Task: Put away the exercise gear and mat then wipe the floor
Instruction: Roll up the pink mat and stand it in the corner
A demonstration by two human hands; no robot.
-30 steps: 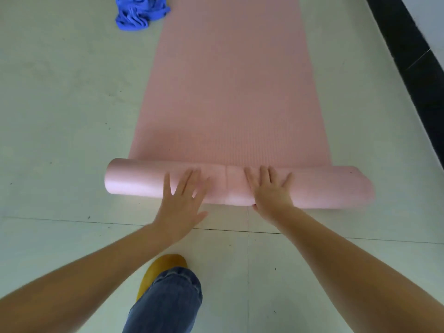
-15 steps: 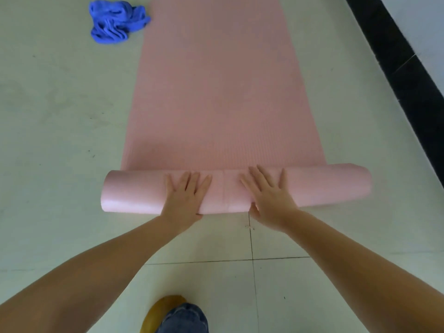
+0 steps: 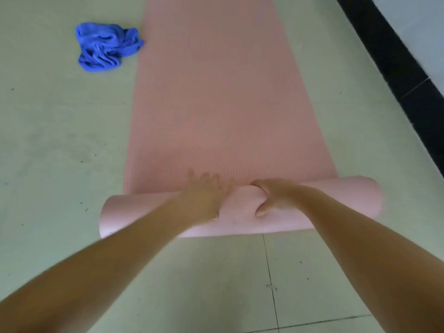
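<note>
Two bare hands work the rolled end of the pink yoga mat [image 3: 228, 104] at the near part of the tiled floor [image 3: 60, 140]. Left hand [image 3: 204, 198] lies flat over the roll, fingers straight; right hand [image 3: 271, 198] curls around it, thumb underneath. With both hands near the middle, the outer ends may drift, so the roll could turn cone-shaped or loosen. Farther off, beside the mat's left edge, lies a crumpled blue cloth [image 3: 107, 48].
</note>
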